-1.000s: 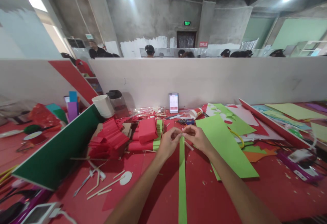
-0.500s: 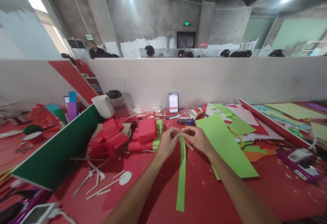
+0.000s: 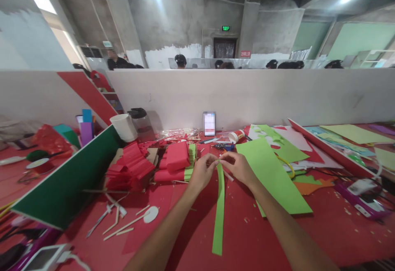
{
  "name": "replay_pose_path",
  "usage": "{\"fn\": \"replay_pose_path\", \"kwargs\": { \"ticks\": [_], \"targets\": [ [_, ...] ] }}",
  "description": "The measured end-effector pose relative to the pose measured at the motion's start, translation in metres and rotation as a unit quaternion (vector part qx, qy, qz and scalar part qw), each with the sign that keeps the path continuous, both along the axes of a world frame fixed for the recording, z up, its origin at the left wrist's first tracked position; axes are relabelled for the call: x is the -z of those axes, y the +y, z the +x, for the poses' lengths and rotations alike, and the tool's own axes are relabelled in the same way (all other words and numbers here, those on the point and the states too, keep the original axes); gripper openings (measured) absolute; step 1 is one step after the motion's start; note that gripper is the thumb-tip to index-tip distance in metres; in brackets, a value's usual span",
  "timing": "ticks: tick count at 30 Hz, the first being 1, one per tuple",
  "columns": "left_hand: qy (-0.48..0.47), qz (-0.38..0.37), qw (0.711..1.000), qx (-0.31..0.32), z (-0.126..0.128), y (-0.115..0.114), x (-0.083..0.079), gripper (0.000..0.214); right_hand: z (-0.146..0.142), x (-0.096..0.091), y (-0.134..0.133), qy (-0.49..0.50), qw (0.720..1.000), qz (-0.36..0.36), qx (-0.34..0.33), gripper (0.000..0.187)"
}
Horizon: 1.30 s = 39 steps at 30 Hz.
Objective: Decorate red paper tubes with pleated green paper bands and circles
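A long strip of light green paper (image 3: pixel 219 213) runs toward me over the red tabletop, its far end pinched in both hands. My left hand (image 3: pixel 203 168) is closed on that end from the left, thumb and fingertips together. From the right, my right hand (image 3: pixel 236 165) pinches the same end, its fingertips meeting those of the left. The exact fold between the fingertips is too small to make out. Beside my left hand lie a folded red paper bundle (image 3: pixel 178 156) and green folded paper (image 3: pixel 191 155). A large green sheet (image 3: pixel 271 180) lies right of my right hand.
A green divider board (image 3: pixel 68 184) stands at left, near crumpled red paper (image 3: pixel 131 166) and thin wooden sticks (image 3: pixel 125 226). A white cup (image 3: pixel 123 127), a jug (image 3: pixel 141 124) and a phone (image 3: pixel 210 123) stand at the back. A purple power strip (image 3: pixel 361 201) is at right.
Both hands stay nearly in place, with the fingertips shifting slightly at the strip's far end. The green strip still hangs from the same pinch.
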<state>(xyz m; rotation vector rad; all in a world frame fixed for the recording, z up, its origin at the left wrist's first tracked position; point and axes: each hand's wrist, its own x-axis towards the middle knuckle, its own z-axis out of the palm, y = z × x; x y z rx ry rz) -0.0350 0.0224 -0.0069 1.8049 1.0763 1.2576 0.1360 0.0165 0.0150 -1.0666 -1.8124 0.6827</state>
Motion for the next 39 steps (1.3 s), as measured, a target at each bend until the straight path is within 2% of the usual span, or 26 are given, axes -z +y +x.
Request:
{"fn": "replay_pose_path", "kwargs": {
  "ticks": [12,21,27,31,36,39],
  "targets": [
    [0.004,-0.011,1.000,-0.005,-0.0014,-0.0044,-0.0064,0.015,-0.0056,-0.0036,-0.0070,0.013,1.000,-0.009,0.003,0.010],
    [0.025,-0.004,1.000,-0.012,-0.0037,-0.0055,-0.0071,0.009,-0.0054,0.0006,-0.0056,0.015,0.999,-0.011,-0.040,0.010],
    [-0.006,-0.011,1.000,0.012,-0.0008,-0.0037,-0.0081,0.018,-0.0035,-0.0010,-0.0045,0.000,1.000,0.009,0.000,0.007],
    [-0.046,-0.041,0.997,0.040,-0.0016,-0.0018,-0.0091,0.029,-0.0020,-0.0036,-0.0046,0.006,1.000,0.027,-0.003,0.008],
    [-0.067,-0.057,0.995,0.047,-0.0034,-0.0008,-0.0090,0.029,-0.0014,-0.0052,-0.0049,-0.001,0.999,0.039,0.002,0.009],
    [-0.077,-0.061,0.994,0.039,-0.0038,-0.0005,-0.0076,0.026,-0.0010,-0.0043,-0.0034,0.014,1.000,0.010,-0.002,0.009]
  ]
}}
